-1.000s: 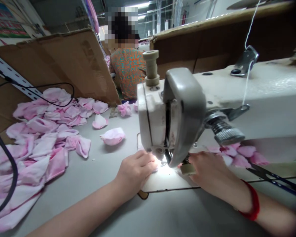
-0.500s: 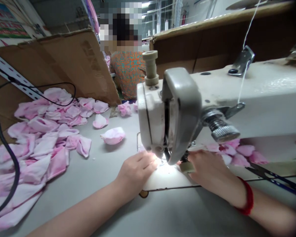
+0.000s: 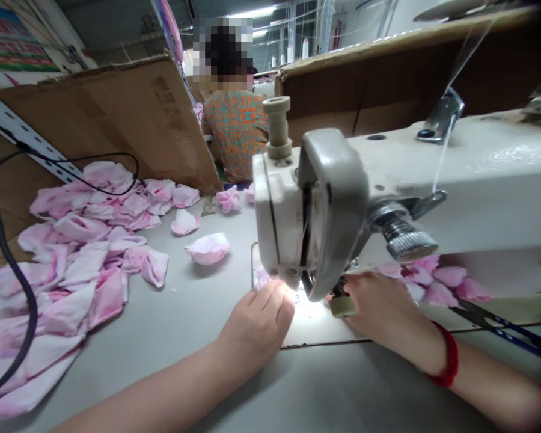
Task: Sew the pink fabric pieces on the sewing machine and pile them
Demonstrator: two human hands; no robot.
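The left hand point(image 3: 259, 322) is at the lit plate of the sewing machine point(image 3: 277, 204), its fingers curled close together beside a pale pink scrap point(image 3: 261, 278); whether they pinch or merely press it cannot be told. The right hand point(image 3: 381, 307) reaches in behind the machine's head, its fingertips hidden, so their grasp is unclear. Good work here likely means light, even guidance from both sides, cloth flat, fingertips clear of the needle area.

On the grey tabletop point(image 3: 198, 343), a heap of pink-and-white cloth point(image 3: 81, 258) lies left, with blue-handled snips point(image 3: 500, 328) at right. Beyond the cardboard panel point(image 3: 112, 120), a person in a patterned top point(image 3: 237, 132) sits facing away.
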